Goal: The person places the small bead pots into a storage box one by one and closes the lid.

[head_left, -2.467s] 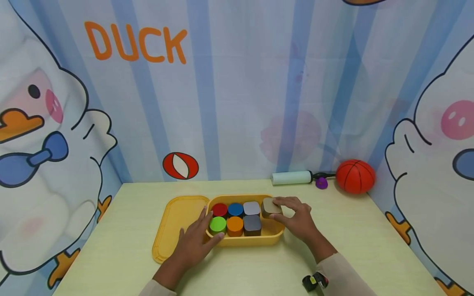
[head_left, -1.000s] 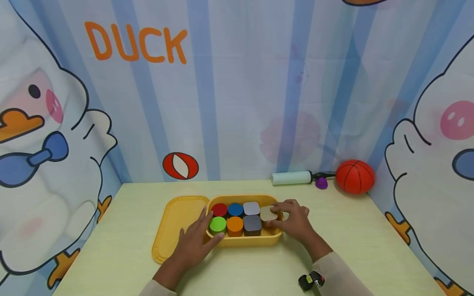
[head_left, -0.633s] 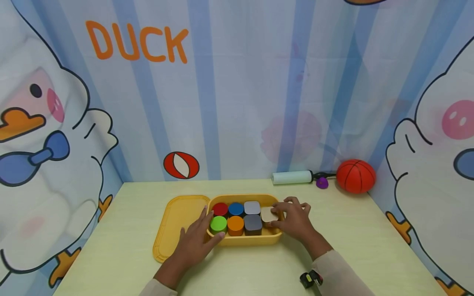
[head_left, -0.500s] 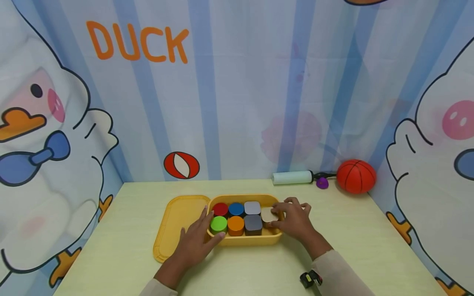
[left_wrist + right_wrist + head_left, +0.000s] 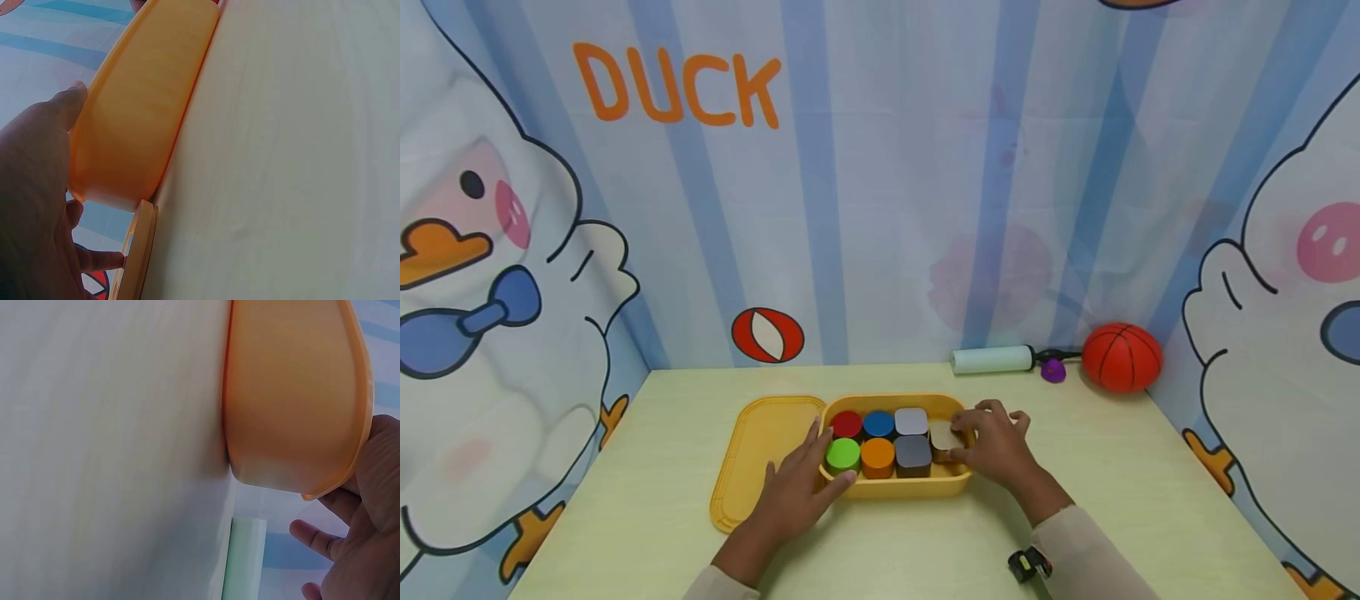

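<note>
An open yellow box (image 5: pixel 898 490) holds two rows of blocks. Round-topped red (image 5: pixel 847 424), blue (image 5: pixel 878 423), green (image 5: pixel 842 455) and orange (image 5: pixel 877 455) blocks fill its left part. Square-topped pale lilac (image 5: pixel 912 421) and dark grey (image 5: pixel 913 454) blocks stand to their right. Inside the right end, my right hand (image 5: pixel 1006 448) pinches a beige square block (image 5: pixel 944 437) between thumb and fingers, partly covering it. My left hand (image 5: pixel 793 492) rests against the box's left end, fingers extended and thumb at the front rim. In the right wrist view, the box wall (image 5: pixel 294 394) hides the blocks.
A yellow lid (image 5: pixel 748 475) lies on the table left of the box, beside my left hand. Farther back are a pale green pump (image 5: pixel 992 360), a small purple item (image 5: pixel 1052 371) and a red basketball (image 5: pixel 1121 358). A duck-print curtain (image 5: pixel 887 183) closes off the back.
Since the earliest frame, my right hand has lowered the beige block into the right end of the box. Just now the block has tilted slightly, showing its front side. My left hand stays put.
</note>
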A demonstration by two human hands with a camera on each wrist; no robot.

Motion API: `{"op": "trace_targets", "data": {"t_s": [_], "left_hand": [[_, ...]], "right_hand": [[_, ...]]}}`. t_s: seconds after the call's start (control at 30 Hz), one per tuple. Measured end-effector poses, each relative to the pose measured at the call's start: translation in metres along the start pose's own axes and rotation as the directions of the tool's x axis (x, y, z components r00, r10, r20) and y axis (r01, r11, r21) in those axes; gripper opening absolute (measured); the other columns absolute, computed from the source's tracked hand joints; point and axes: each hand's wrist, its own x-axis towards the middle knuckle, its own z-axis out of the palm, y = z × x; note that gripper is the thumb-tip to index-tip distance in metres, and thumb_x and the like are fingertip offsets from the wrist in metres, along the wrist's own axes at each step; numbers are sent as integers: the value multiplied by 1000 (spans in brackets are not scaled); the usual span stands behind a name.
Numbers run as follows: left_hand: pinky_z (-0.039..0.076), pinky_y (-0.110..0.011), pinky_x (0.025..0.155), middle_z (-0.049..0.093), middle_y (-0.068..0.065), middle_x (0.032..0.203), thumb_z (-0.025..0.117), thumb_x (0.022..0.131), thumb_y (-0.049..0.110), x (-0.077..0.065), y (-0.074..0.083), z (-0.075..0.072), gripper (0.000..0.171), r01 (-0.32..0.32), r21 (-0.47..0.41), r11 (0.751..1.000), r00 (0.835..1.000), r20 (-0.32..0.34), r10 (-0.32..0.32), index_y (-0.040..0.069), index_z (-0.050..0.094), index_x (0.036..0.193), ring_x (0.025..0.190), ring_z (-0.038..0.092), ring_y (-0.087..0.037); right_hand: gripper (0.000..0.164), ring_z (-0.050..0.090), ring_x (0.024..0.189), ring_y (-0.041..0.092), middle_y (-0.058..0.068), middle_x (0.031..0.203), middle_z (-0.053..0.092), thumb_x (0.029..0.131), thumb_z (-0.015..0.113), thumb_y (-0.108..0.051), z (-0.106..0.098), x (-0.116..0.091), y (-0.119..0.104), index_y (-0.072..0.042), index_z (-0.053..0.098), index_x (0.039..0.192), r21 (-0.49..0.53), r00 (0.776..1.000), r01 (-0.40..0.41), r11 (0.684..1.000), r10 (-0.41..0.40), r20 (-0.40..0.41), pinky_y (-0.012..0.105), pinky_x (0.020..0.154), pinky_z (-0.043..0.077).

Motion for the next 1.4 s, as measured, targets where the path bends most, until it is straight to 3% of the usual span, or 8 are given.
{"op": "trace_targets", "data": {"t_s": [0.4,0.7,0.97,1.2,1.4], "left_hand": [[9,-91,122,18,-1,185,55,104,73,0,-1,-2,91,-2,0,1000,1000,-1,2,23,29,175,165,36,-42],[6,-92,122,18,-1,185,52,107,70,0,0,-5,89,-24,62,998,1000,-9,25,24,21,177,163,32,-53],[9,-92,121,21,-6,185,53,109,64,-2,-2,-24,86,15,104,994,1000,-27,-12,24,21,177,163,29,-54],[7,-93,120,19,-13,185,44,109,71,3,-20,-43,88,56,138,989,998,-34,-52,22,19,177,164,24,-58],[5,-93,120,16,-16,185,39,108,74,13,-37,-60,90,107,144,984,994,-33,-103,20,17,177,165,16,-60]], "right_hand": [[40,48,149,43,10,143,75,91,90,-32,-1,-2,11,-13,84,125,140,999,41,989,-44,15,74,113,18],[40,48,149,43,11,152,70,92,89,-30,-4,-9,13,-10,82,126,224,996,85,971,-77,-46,76,114,19],[48,46,152,43,12,155,67,93,88,-29,-5,-13,-4,-4,78,132,211,993,112,971,-102,-58,78,115,19],[47,48,152,41,13,157,64,92,90,-30,-2,-16,-24,-9,78,133,211,984,171,962,-159,-76,75,111,25],[46,48,153,39,11,160,60,95,87,-31,3,-26,-49,-15,76,137,323,981,180,929,-193,9,75,119,33]]}}
